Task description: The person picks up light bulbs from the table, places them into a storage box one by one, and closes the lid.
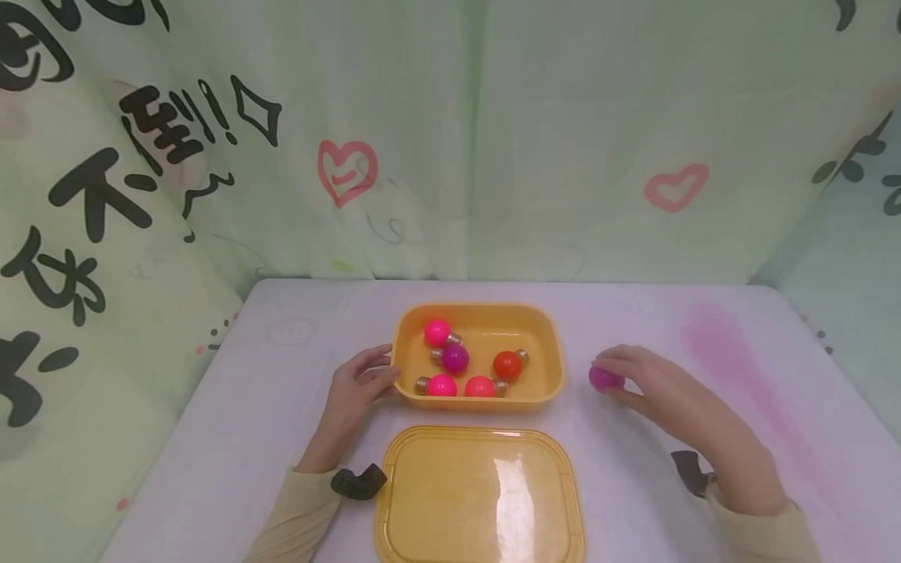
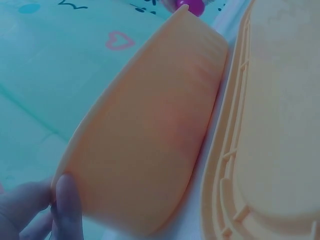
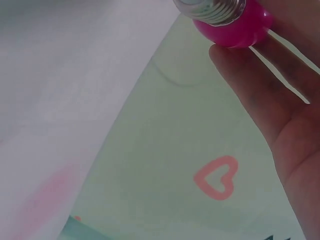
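Observation:
My left hand (image 1: 355, 395) pinches the rim of a yellow plastic box (image 1: 489, 324) at its left end, with thumb and fingers on either side of the wall in the left wrist view. Several small round light bulbs with metal screw bases lie in the box, among them a purple bulb (image 1: 455, 359), a red bulb (image 1: 507, 365) and a pink bulb (image 1: 437, 332). To the right of the box, my right hand (image 1: 662, 395) holds another purple bulb (image 1: 606, 379) between its fingers. That bulb's silver screw base shows in the right wrist view.
A flat yellow lid (image 1: 450, 496) lies on the white table in front of the box, close to it. Pale green curtains (image 1: 563, 156) with black writing and red hearts hang behind and beside the table. A pink stain (image 1: 725, 352) marks the cloth at right.

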A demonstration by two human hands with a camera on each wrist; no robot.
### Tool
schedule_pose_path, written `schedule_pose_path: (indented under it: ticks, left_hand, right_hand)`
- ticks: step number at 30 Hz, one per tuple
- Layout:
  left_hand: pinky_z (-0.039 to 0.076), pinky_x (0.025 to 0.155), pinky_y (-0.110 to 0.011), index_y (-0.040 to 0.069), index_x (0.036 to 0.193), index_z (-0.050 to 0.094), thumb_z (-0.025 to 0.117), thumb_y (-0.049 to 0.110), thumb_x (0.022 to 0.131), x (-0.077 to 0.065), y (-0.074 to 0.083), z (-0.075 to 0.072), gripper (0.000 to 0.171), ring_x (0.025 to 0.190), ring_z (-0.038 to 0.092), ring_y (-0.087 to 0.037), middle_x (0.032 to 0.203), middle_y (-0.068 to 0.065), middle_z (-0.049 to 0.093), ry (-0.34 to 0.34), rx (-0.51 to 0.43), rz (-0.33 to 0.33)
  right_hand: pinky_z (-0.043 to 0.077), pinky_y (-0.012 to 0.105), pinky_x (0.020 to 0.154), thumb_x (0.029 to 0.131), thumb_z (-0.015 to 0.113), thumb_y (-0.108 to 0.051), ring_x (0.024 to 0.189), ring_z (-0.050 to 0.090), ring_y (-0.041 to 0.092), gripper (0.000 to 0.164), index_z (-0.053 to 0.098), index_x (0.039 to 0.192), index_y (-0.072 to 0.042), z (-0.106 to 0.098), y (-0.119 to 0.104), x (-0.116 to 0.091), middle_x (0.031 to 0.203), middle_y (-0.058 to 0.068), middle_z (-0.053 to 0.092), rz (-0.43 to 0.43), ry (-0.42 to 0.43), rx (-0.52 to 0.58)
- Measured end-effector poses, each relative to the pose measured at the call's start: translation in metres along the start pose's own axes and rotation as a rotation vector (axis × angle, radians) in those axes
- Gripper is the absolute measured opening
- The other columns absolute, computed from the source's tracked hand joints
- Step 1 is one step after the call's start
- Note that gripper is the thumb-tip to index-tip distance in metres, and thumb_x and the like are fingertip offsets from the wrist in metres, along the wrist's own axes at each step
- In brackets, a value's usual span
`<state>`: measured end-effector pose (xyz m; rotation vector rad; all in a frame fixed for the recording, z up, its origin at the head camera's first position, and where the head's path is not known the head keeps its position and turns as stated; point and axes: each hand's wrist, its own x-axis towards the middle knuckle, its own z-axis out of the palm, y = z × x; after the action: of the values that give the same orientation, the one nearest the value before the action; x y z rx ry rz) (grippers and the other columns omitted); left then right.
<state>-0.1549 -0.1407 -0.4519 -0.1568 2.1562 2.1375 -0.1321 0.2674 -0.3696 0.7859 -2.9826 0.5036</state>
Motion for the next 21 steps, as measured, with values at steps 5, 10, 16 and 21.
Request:
schedule_pose_path:
  ticks: [5, 10, 16, 21]
  left_hand:
    - [0.060, 0.077, -0.025, 0.005, 0.134, 0.058, 0.070, 0.007, 0.092, 0.000, 0.001, 0.000, 0.044, 0.101, 0.065, -0.024, 0.123, -0.019, 0.056, 0.007, -0.008, 0.000]
    - [0.060, 0.076, -0.024, 0.005, 0.134, 0.058, 0.070, 0.007, 0.092, 0.000, 0.001, 0.000, 0.044, 0.099, 0.065, -0.021, 0.123, -0.019, 0.057, 0.011, -0.007, 0.003]
    - [0.060, 0.076, -0.025, 0.004, 0.134, 0.058, 0.070, 0.006, 0.091, 0.001, 0.000, 0.000, 0.045, 0.097, 0.065, -0.019, 0.124, -0.021, 0.056, 0.002, -0.032, 0.010]
    - [0.060, 0.076, -0.024, 0.004, 0.135, 0.057, 0.070, 0.006, 0.092, 0.001, -0.001, 0.000, 0.045, 0.097, 0.065, -0.019, 0.124, -0.021, 0.056, 0.002, -0.024, 0.011]
  right_hand:
    - [0.053, 0.052, 0.094, 0.082, 0.080, -0.009, 0.111, 0.063, 0.031, 0.039, 0.069, 0.119, -0.005, -0.006, -0.012, 0.009, 0.117, 0.010, 0.068, -0.008, -0.003, 0.008]
    - [0.054, 0.052, 0.093, 0.082, 0.080, -0.009, 0.111, 0.062, 0.032, 0.038, 0.069, 0.118, -0.006, -0.009, -0.022, 0.017, 0.118, 0.011, 0.067, -0.042, 0.008, 0.012]
    - [0.054, 0.051, 0.094, 0.081, 0.080, -0.008, 0.111, 0.062, 0.032, 0.035, 0.071, 0.115, -0.006, -0.012, -0.036, 0.027, 0.118, 0.011, 0.067, -0.084, 0.016, 0.010]
    - [0.053, 0.051, 0.095, 0.082, 0.080, -0.010, 0.113, 0.062, 0.033, 0.036, 0.070, 0.116, -0.005, -0.010, -0.044, 0.036, 0.119, 0.012, 0.066, -0.114, 0.007, 0.013]
